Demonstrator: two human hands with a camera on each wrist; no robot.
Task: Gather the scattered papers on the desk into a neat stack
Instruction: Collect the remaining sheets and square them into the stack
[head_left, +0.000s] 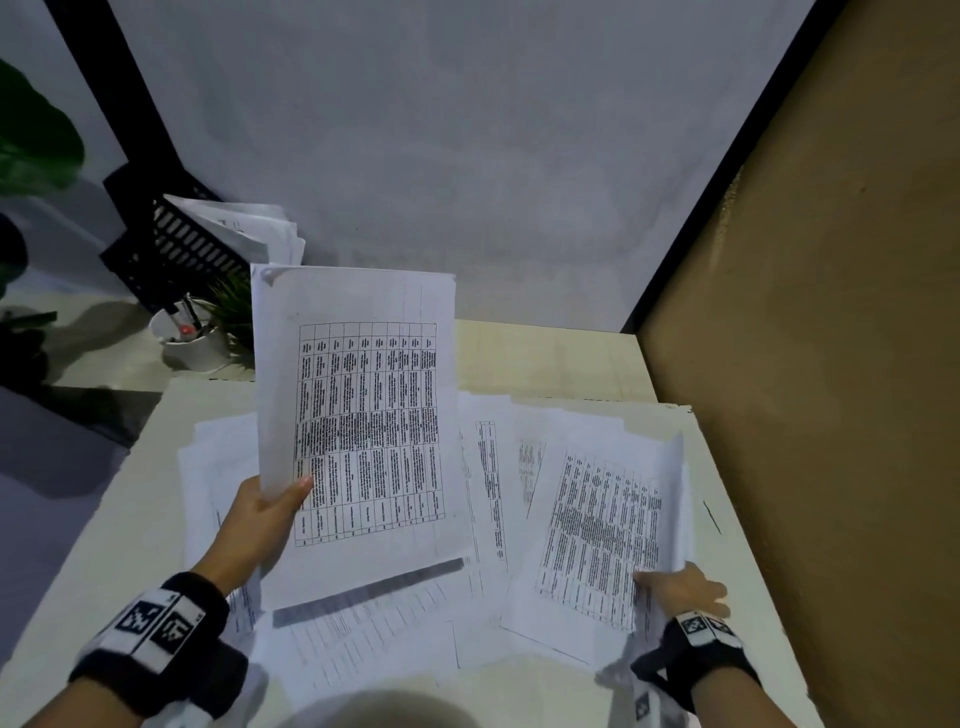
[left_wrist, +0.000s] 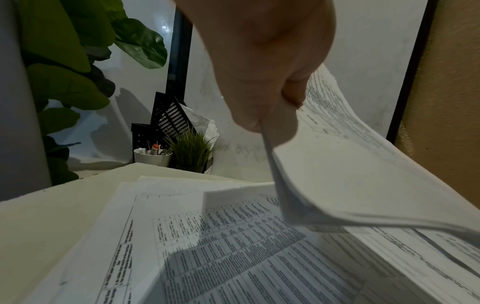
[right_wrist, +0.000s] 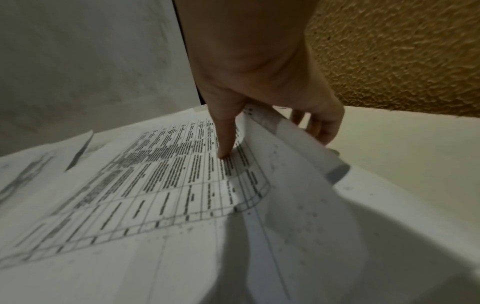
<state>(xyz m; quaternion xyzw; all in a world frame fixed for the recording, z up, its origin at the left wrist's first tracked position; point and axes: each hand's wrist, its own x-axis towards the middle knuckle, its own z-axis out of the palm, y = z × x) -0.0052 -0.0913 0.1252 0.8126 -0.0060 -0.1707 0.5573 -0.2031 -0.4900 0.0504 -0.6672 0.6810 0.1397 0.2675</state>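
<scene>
Papers lie fanned across the pale desk (head_left: 130, 519) in the lower half of the head view, too overlapped for me to count sheet by sheet; what I can separate is one lifted bundle (head_left: 358, 415), one curled sheaf (head_left: 608, 535) at lower right, and loose sheets (head_left: 488, 483) under and between them. Most of them show printed tables.

My left hand (head_left: 265, 514) grips the lifted bundle at its lower left edge, thumb on the printed face and fingers curled behind; the left wrist view shows several sheets pinched together and sagging away from the grip, raised clear of the sheets on the desk. The bundle stands nearly upright in the centre of the head view and hides the desk behind it.

My right hand (head_left: 680, 587) is at the lower right, clasping the right edge of the curled sheaf. In the right wrist view the thumb (right_wrist: 226, 142) presses down on the printed table while the other fingers (right_wrist: 322, 127) are tucked beneath the upturned edge, so the edge is held between them. The rest of the sheaf lies on the other sheets.

At upper left of the head view one black slotted file tray (head_left: 176, 244) leans against the wall with more paper in it. Below it stand one white cup (head_left: 192, 343) holding pens and one small grassy plant (head_left: 234, 312), partly hidden by the lifted bundle. Large green leaves (head_left: 36, 140) fill the far left edge, and a brown textured wall (head_left: 831, 312) closes the right side.
</scene>
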